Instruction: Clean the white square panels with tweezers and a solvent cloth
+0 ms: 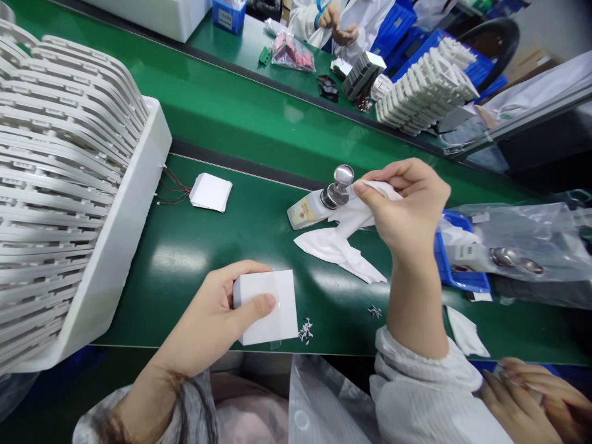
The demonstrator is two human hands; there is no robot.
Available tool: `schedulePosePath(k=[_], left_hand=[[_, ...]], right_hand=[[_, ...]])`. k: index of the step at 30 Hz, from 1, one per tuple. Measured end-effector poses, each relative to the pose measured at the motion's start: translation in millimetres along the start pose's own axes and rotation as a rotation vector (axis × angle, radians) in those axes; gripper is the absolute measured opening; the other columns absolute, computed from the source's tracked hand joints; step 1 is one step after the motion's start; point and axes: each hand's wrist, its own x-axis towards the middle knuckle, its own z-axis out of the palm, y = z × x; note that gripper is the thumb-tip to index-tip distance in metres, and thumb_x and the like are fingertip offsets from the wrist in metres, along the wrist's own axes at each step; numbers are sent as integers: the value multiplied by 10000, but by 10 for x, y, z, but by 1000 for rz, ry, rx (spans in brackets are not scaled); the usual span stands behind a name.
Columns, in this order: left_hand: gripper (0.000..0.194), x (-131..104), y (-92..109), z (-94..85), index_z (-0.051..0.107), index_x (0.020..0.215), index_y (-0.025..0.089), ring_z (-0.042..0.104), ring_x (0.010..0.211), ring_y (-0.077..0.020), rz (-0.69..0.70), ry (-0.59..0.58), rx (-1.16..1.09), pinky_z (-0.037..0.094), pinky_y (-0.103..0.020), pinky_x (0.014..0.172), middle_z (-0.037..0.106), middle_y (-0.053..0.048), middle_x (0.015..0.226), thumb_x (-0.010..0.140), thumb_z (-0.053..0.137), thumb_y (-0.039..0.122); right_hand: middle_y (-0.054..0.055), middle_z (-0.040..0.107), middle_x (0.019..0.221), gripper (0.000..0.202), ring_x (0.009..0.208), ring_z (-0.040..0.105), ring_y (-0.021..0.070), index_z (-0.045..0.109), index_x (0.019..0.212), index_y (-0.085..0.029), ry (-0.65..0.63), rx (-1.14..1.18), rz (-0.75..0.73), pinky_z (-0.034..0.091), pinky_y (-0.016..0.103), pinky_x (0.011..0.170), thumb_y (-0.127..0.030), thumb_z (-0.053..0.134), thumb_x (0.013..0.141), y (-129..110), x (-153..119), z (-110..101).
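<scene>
My left hand (231, 308) is closed around a white square block (277, 311), thumb across its flat top face. Whether it is one piece or a stack, I cannot tell. My right hand (407, 197) is raised and pinches a white cloth (354, 216) between thumb and fingers. Part of that cloth hangs beside a pump-top bottle (308, 211) with a metal cap. Another white cloth (340, 254) lies crumpled on the green bench just below. Small dark and light screw-like bits (306, 331) lie in a pile by the block's lower right corner.
A white foam box (139, 203) full of curved white plastic frames stands at left. White square pieces with wires (211, 192) lie near it. At right are a blue tray (462, 280), a second bottle (467, 258) and a neighbour's hands (531, 394). Across the bench, another person's hands (340, 24) work.
</scene>
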Motion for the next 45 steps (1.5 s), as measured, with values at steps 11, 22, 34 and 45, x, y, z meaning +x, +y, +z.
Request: schedulePosePath(k=[11,22,34,45], left_hand=[[252,17,-36,13,644,918,185,524,586,-99,31,29,-2,420,-156,481,574,18,698,737,734,336],[137,-51,19,33,640,904,210,516,612,-76,50,-38,34,418,-121,501,567,40,719,801,683,289],[84,-121,83,161,668,871,224,493,586,-77,-35,-50,197,386,-121,476,599,40,701,799,627,237],[94,-106,59,207,668,844,224,506,541,-92,-121,-61,254,401,-136,429,584,42,648,788,608,271]], right_hand=[[7,636,660,254,576,555,124,742,724,-208,-346,380,512,449,239,474,-388,849,582,-14,-188,-215],[-45,426,560,294,436,331,73,624,658,-229,-381,689,668,272,209,360,-374,861,561,-72,-793,-160],[9,700,849,161,736,648,127,744,845,-266,-180,399,400,544,229,638,-195,797,711,-12,-1212,-195],[14,677,764,237,675,669,199,639,819,-226,-129,173,11,571,356,582,-26,719,720,-314,-1393,-212]])
